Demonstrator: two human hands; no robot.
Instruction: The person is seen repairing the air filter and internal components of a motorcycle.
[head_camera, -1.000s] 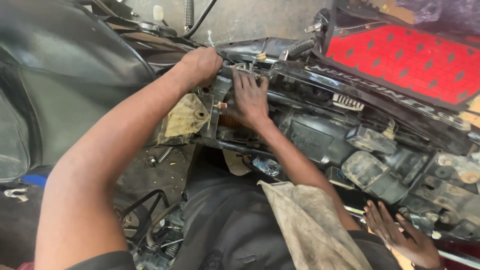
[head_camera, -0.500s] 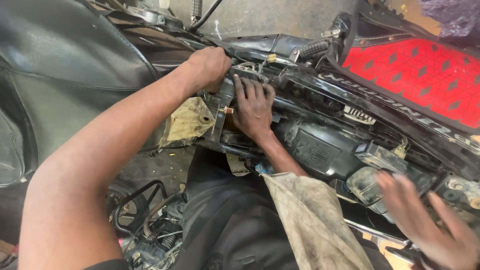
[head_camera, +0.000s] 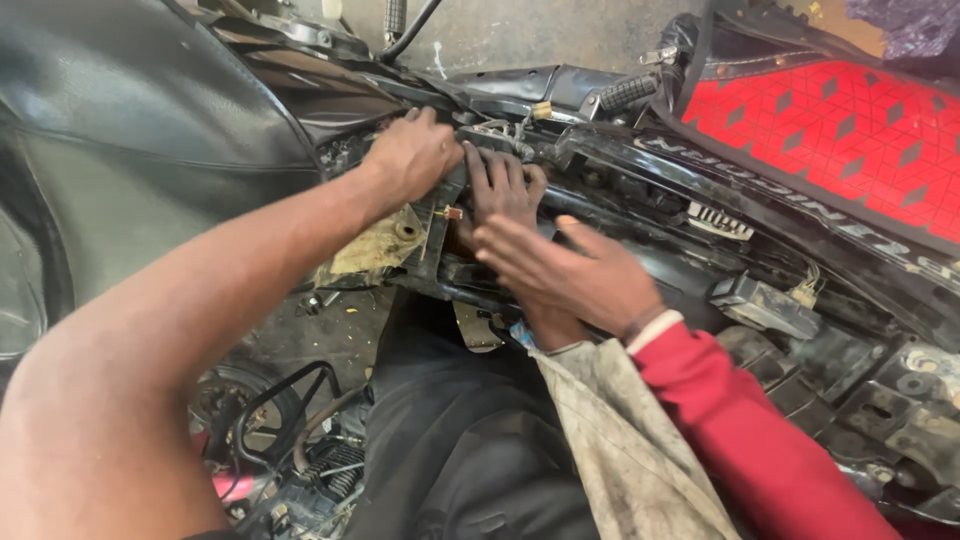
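Note:
My left hand (head_camera: 415, 152) reaches in from the lower left on a bare arm and grips the top edge of a black bracket (head_camera: 440, 225) in the motorcycle's open frame. My right hand (head_camera: 503, 180), dark with grease, lies just right of it with its fingers stretched flat against the wiring and frame rail. Its palm is hidden. A co-worker's hand (head_camera: 570, 275) in a red sleeve (head_camera: 760, 440) rests over my right wrist. A brass-coloured bolt (head_camera: 452, 213) sticks out between my two hands.
A red patterned seat panel (head_camera: 850, 130) is at the upper right and a black seat (head_camera: 130, 130) at the upper left. A dirty beige cloth (head_camera: 620, 450) covers my right forearm. A wheel and spring (head_camera: 330, 470) show below, and grey connectors (head_camera: 765, 300) sit along the frame.
The co-worker's hand has come up from the lower right and now covers my right wrist. My own hands have stayed on the frame.

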